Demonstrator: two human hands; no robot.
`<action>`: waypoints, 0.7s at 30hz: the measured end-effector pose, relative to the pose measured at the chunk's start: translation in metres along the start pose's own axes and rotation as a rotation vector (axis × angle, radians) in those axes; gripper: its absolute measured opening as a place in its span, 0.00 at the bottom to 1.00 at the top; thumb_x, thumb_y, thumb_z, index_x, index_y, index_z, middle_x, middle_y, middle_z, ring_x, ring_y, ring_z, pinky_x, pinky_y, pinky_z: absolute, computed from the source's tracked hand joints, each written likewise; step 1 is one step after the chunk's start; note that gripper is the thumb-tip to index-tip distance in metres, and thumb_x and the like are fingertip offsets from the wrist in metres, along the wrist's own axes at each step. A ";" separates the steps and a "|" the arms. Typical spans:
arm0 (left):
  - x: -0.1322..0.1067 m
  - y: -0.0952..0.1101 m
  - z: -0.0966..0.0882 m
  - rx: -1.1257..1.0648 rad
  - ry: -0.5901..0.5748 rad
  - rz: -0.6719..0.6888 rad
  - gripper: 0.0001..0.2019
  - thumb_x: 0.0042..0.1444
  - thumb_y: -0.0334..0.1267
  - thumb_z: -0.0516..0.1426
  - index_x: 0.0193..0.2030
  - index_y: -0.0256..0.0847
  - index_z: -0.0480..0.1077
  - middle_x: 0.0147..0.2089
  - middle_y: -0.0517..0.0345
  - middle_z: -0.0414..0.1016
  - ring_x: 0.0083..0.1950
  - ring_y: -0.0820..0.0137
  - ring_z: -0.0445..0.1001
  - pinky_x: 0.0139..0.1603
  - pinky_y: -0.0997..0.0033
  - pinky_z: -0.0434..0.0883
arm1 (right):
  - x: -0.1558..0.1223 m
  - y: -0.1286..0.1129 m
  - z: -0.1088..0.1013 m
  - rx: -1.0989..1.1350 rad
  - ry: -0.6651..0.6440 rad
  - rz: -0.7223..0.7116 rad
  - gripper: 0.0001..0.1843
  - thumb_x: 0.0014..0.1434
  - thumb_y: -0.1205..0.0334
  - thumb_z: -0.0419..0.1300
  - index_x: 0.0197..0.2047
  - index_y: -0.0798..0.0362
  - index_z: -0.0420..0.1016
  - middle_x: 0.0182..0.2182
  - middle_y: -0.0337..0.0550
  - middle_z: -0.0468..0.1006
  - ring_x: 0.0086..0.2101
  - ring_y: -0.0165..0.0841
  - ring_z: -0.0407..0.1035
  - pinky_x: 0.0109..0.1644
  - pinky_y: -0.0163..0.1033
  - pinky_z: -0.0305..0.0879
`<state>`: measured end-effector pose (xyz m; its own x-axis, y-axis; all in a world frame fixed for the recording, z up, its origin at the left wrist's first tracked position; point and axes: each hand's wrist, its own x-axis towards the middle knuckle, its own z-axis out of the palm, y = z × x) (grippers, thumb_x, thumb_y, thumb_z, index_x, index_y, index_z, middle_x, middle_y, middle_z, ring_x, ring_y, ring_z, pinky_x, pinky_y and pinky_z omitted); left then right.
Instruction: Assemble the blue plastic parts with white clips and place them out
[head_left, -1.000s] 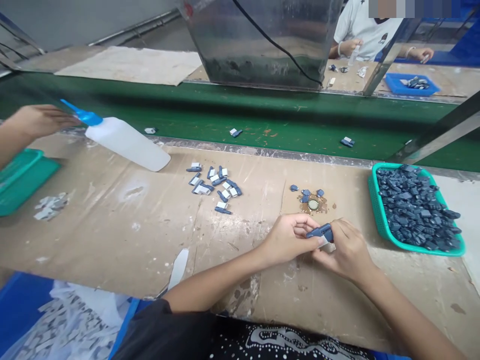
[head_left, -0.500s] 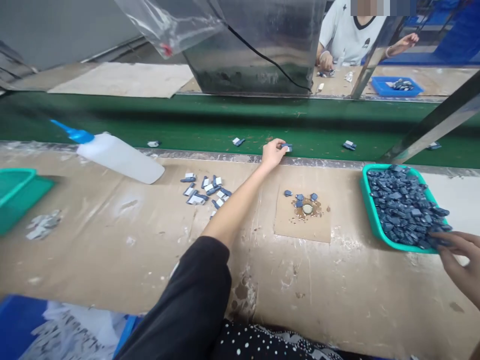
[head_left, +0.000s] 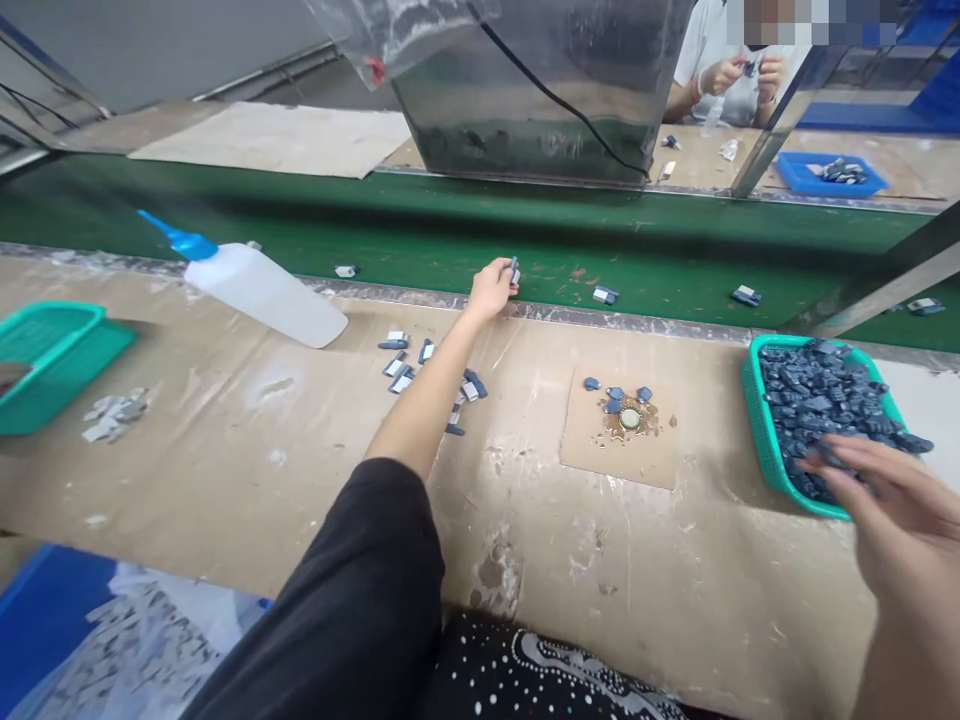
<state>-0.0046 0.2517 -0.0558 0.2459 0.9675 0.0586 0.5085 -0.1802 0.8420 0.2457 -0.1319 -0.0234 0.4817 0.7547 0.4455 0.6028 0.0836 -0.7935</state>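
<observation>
My left hand [head_left: 492, 290] reaches over the near edge of the green belt [head_left: 420, 230]. Its fingers pinch a small dark blue piece with a white block [head_left: 514, 271]. Another such piece [head_left: 605, 295] lies on the belt to its right. My right hand [head_left: 904, 500] is at the front of a green basket [head_left: 757, 430] heaped with dark blue pieces [head_left: 817, 385]. Its thumb and fingers are closed on one small dark blue piece [head_left: 831, 456]. Several blue-and-white pieces [head_left: 397, 367] lie on the table, partly hidden by my left forearm.
A white squeeze bottle [head_left: 266, 295] leans at the left. On a cardboard square [head_left: 619, 470] are blue bits and a round cap [head_left: 630, 419] in spilled liquid. White pieces [head_left: 114, 415] lie near another green basket [head_left: 75, 375], with someone's fingers [head_left: 11, 375] there. A co-worker [head_left: 739, 85] sits opposite.
My left hand has moved left; the piece it held before lies on the belt, and it grips another. My right hand has drawn left and toward me with a blue piece. The view has shifted.
</observation>
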 end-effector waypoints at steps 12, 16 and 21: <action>-0.152 0.038 0.005 -1.100 -0.541 -0.398 0.12 0.50 0.20 0.51 0.40 0.32 0.70 0.41 0.51 0.72 0.40 0.71 0.73 0.54 0.64 0.65 | 0.031 0.001 0.119 -0.296 -0.456 -0.367 0.12 0.56 0.71 0.48 0.35 0.53 0.72 0.37 0.49 0.69 0.38 0.36 0.68 0.41 0.44 0.67; -0.160 0.045 0.014 -1.053 -0.611 -0.364 0.11 0.50 0.22 0.55 0.40 0.33 0.69 0.40 0.52 0.73 0.38 0.71 0.74 0.51 0.63 0.67 | 0.036 0.002 0.129 -0.401 -0.549 -0.451 0.13 0.55 0.74 0.44 0.36 0.54 0.66 0.35 0.49 0.68 0.38 0.38 0.65 0.41 0.44 0.65; -0.163 0.053 0.016 -0.959 -0.580 -0.325 0.09 0.48 0.25 0.57 0.38 0.32 0.68 0.35 0.54 0.74 0.34 0.74 0.74 0.46 0.66 0.68 | 0.037 0.002 0.130 -0.430 -0.632 -0.396 0.11 0.53 0.75 0.44 0.36 0.53 0.62 0.31 0.48 0.69 0.34 0.39 0.64 0.36 0.44 0.64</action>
<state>-0.0043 0.0816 -0.0291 0.6849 0.6731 -0.2790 -0.1549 0.5087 0.8469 0.1819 -0.0190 -0.0623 -0.1824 0.9534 0.2402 0.9018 0.2596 -0.3455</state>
